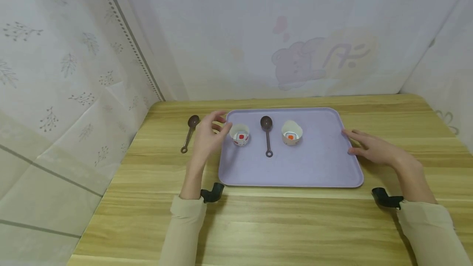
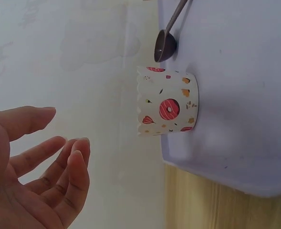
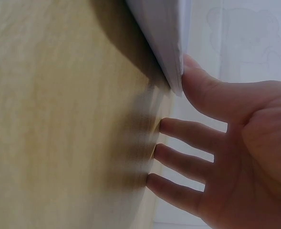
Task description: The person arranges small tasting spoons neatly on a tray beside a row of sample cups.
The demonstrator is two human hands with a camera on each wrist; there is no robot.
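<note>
Head cam looks forward and down over the whole tray [image 1: 314, 165]. Both wrist cams sit sideways: left close to a cup [image 2: 169, 102] the head view also gets, right tight on the tray edge [image 3: 173, 71].

Lilac tray [image 1: 318, 171] with a printed paper cup [image 2: 168, 102] standing upright near its left edge.

On my feed I read the tray as a wide rectangle with rounded corners and a low raised rim, its long sides running left to right. I find the cup just inside the tray's left rim, about midway between the tray's near and far edges, mouth up. From the left wrist view I make out its white wall, scalloped lip and scattered prints: a red doughnut, small leaves, orange shapes. Looking down from the head view, I see a red patch [image 1: 241, 136] within a pale outlined square inside the cup.
</note>
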